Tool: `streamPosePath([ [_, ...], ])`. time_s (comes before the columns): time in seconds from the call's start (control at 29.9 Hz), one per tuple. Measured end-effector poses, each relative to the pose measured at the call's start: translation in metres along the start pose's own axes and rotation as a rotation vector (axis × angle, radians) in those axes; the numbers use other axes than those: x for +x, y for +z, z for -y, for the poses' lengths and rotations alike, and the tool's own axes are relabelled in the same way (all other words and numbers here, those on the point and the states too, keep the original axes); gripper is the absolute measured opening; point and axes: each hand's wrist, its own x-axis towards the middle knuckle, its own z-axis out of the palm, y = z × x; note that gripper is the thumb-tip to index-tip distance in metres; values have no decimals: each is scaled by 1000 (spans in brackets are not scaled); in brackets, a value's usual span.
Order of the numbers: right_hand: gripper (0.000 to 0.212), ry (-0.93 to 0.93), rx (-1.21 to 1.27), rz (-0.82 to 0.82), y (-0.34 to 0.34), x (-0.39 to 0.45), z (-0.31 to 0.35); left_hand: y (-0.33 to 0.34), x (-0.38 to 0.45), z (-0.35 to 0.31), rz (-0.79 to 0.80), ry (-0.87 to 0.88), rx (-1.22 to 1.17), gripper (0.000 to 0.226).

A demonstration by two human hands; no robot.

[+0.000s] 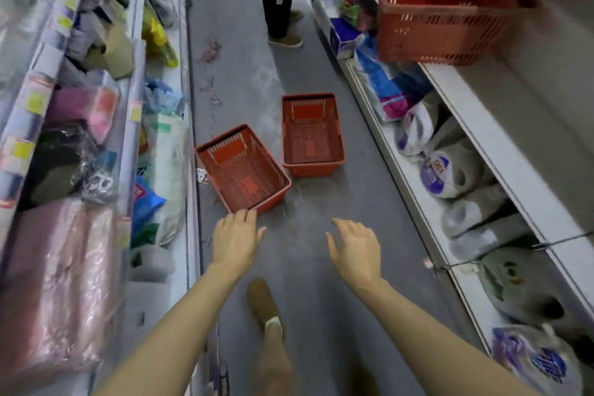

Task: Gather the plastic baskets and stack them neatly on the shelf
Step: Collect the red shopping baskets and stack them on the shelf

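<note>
Left hand [236, 239] reaches out, fingers relaxed and spread, fingertips at the near corner of the near basket [242, 167] on the floor [321, 202]; contact unclear, nothing gripped. Right hand [353, 247] hangs spread too, holding nothing, over bare floor. Far basket [311, 133] sits just beside the near one, mid-aisle. Third basket [446, 10] rests on the right shelf [501, 125], near its front edge. Risks: a one-corner grab would likely tip the near basket; stacking could nudge the third basket off.
</note>
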Motion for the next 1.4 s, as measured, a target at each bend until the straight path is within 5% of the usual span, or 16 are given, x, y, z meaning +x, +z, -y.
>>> streamPosePath([
  [0.53, 42, 307, 231, 134, 315, 182, 91, 165, 190, 181, -44, 25, -13, 33],
  [0.87, 91, 773, 575, 166, 506, 225, 97, 333, 222, 213, -80, 45, -41, 39],
  [1.04, 95, 927, 730, 135, 543, 234, 96, 372, 220, 216, -62, 51, -39, 39],
  [1.4, 81, 941, 524, 71, 503, 182, -1, 397, 252, 224, -6, -28, -84, 40],
])
